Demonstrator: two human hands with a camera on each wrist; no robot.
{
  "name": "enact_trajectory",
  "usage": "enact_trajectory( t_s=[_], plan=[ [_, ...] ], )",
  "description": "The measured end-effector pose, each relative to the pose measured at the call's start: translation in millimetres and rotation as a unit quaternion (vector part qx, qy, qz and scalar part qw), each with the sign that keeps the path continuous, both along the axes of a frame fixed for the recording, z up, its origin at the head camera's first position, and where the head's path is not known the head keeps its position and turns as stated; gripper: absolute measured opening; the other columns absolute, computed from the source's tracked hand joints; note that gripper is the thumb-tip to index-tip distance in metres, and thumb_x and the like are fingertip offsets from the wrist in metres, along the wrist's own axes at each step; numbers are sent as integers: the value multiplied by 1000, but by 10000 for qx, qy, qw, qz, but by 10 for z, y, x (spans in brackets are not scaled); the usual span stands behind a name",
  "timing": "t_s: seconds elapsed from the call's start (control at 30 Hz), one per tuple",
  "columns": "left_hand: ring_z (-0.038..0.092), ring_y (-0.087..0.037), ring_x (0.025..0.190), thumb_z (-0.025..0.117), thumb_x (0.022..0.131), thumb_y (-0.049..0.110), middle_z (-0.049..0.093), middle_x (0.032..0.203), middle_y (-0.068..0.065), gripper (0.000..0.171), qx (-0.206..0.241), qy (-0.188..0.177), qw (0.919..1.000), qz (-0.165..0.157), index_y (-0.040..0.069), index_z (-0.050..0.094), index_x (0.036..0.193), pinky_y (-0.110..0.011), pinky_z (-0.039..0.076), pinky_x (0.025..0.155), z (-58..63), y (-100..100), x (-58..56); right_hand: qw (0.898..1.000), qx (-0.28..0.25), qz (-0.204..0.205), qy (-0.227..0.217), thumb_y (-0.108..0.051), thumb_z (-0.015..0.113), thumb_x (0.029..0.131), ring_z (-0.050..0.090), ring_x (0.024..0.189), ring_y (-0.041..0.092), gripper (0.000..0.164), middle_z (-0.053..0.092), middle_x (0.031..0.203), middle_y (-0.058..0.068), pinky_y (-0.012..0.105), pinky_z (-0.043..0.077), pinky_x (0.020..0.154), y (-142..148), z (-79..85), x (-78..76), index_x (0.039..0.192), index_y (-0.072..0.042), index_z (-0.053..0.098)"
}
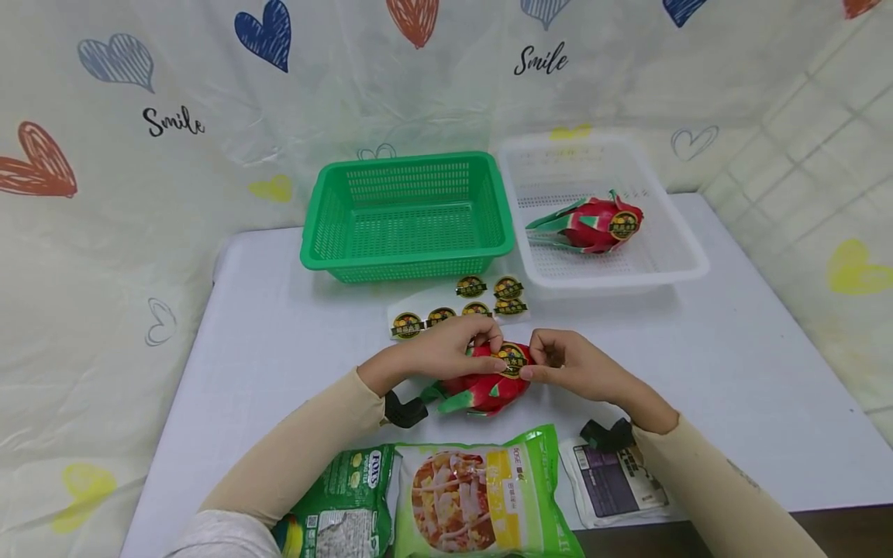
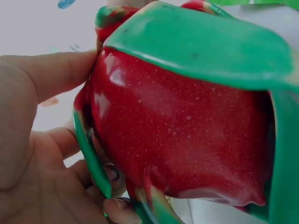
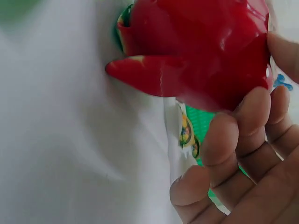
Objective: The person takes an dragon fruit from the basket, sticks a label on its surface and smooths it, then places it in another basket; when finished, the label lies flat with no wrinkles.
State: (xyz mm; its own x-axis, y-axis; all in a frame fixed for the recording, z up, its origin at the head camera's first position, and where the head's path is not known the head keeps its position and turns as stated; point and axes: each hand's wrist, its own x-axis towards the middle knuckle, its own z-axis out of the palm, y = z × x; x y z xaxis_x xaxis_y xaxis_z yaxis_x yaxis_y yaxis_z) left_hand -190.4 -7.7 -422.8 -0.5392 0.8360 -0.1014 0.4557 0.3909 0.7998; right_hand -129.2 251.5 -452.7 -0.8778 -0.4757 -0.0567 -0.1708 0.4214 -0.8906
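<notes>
A red dragon fruit [image 1: 481,394] with green-tipped scales lies on the white table between both hands. On its upper side is a round black-and-gold sticker [image 1: 512,359]. My left hand [image 1: 452,349] grips the fruit from the left, its thumb at the sticker's edge. From the other side my right hand [image 1: 582,366] holds the fruit's right end, with the thumb beside the sticker and the fingers curled behind. Glossy red skin of the dragon fruit [image 2: 177,126] fills much of the left wrist view. The right wrist view shows fingertips [image 3: 222,137] against its underside.
Behind the hands lies a sheet [image 1: 436,296] of several similar stickers. A green basket [image 1: 412,262] stands at the back. Beside it, a white basket [image 1: 621,280] holds another stickered dragon fruit [image 1: 593,225]. In front are a green bag [image 1: 349,488], a food bag [image 1: 453,496] and a flat packet [image 1: 614,482].
</notes>
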Motion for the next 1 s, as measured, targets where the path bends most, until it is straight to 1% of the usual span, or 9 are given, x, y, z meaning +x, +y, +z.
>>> enact_trajectory(
  t_s=[0.13,0.23,0.33,0.53,0.63,0.77,0.83,0.9,1.0],
  plan=[
    [43,-9,74,68,101,24,50,81,3,13,-32,-157,9999,31,15,60,103,-23,38,73,-8,7,-6,9998,28,-69,-170,-21,65,104,46,61,10,29,50,69,-1,28,36,56,-20,28,-19,80,-10,53],
    [45,-9,72,64,101,18,50,78,3,6,-18,-346,9992,179,13,61,103,-23,40,73,-5,26,6,9995,45,-90,-301,-24,60,107,45,59,12,33,51,66,0,29,36,54,-34,58,-25,79,-8,53],
    [46,-9,70,61,100,14,50,76,3,2,3,-408,9984,400,12,61,100,-23,39,71,0,54,33,9992,-25,-114,-378,-20,58,107,42,57,12,35,50,65,0,29,33,53,-45,78,-13,76,-6,51],
    [41,-10,65,60,106,25,47,75,3,10,-26,-339,9965,768,17,58,100,-24,36,63,-27,61,96,9977,140,-524,-397,-28,59,107,36,53,9,44,44,59,-3,26,28,50,-169,83,3,71,-6,47],
    [39,-11,66,58,107,26,44,77,1,10,43,-339,9967,742,18,55,104,-25,35,63,-42,40,109,9968,233,-603,-467,-31,59,107,34,53,8,46,43,58,-3,25,26,50,-193,89,10,71,-5,46],
    [39,-13,71,54,109,21,43,81,-1,6,261,-362,9975,554,16,51,109,-25,35,68,-66,17,105,9971,198,-528,-501,-27,56,109,34,53,8,44,45,59,-3,25,27,50,-163,94,24,71,-6,48],
    [40,-12,73,53,110,20,44,83,-2,5,332,-356,9975,517,16,50,111,-25,36,70,-77,10,100,9976,151,-491,-464,-26,55,109,35,54,7,43,46,60,-2,25,28,50,-146,95,27,71,-6,50],
    [41,-12,74,52,110,21,45,86,-2,7,353,-282,9974,560,16,50,113,-25,37,71,-78,3,103,9977,111,-488,-453,-26,54,110,35,54,8,43,47,61,-2,25,28,50,-135,98,31,72,-6,50],
    [40,-12,72,56,109,24,48,93,-2,14,380,-97,9966,718,15,53,118,-25,37,69,-92,-12,108,9973,138,-531,-493,-28,54,110,36,55,8,43,48,62,-2,26,29,51,-123,105,36,73,-5,50]
  ],
)
